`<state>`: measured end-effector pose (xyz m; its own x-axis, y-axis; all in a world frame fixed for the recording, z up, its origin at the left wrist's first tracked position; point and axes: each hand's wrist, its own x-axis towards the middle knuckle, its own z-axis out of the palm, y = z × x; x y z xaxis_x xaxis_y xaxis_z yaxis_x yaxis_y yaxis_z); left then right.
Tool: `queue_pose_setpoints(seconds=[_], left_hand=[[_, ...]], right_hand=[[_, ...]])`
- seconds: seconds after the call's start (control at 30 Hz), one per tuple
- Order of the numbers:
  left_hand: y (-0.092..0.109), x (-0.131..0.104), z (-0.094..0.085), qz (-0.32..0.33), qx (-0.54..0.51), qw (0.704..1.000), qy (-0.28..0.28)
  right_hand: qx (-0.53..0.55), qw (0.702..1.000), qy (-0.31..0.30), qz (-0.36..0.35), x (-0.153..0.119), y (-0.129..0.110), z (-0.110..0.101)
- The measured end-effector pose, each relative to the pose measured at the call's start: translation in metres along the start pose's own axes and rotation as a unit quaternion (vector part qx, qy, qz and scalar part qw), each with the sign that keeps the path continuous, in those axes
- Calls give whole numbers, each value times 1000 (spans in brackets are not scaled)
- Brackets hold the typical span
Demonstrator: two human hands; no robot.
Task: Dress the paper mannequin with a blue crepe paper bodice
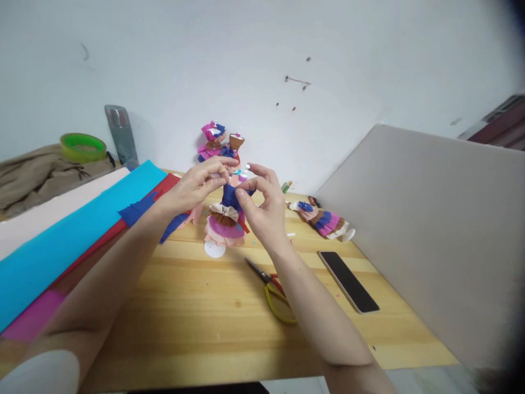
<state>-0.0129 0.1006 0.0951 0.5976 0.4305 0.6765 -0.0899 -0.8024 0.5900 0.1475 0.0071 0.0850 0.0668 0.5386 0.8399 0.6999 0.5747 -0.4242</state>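
Note:
A small figure in a layered crepe-paper dress (227, 232) stands upright between my hands on a white round base (215, 249). Its bodice is blue crepe paper (230, 197), with a cream and brown pleated rosette (223, 214) at the waist. From the right, my right hand (264, 210) pinches the edge of the blue bodice between thumb and fingers. Beside the figure's top, my left hand (207, 178) has its thumb and forefinger drawn together. Anything between them is too small to make out. White beads (246, 168) at the top show between the hands.
Scissors (273, 287) with yellow and red handles lie near my right forearm, left of a phone (348, 282). Crepe-paper sheets (90, 219) spread along the left. Finished figures (213, 142) stand behind; another dressed figure (322, 219) lies by the grey panel (430, 235). A tape roll (83, 148) rests on cloth.

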Motion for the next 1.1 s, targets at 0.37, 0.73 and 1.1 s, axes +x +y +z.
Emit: queue_pose_setpoints(seconds=[0.37,0.73,1.1], left_hand=[[-3,0,-1,36,30,999,-8],[-2,-1,3,-40,-47,998,24],[8,0,-2,-44,-19,996,77]], right_hand=[[22,1000,1,-1,-1,0,2],[116,992,8,52,19,17,1],[172,982,-40,65,39,23,1]])
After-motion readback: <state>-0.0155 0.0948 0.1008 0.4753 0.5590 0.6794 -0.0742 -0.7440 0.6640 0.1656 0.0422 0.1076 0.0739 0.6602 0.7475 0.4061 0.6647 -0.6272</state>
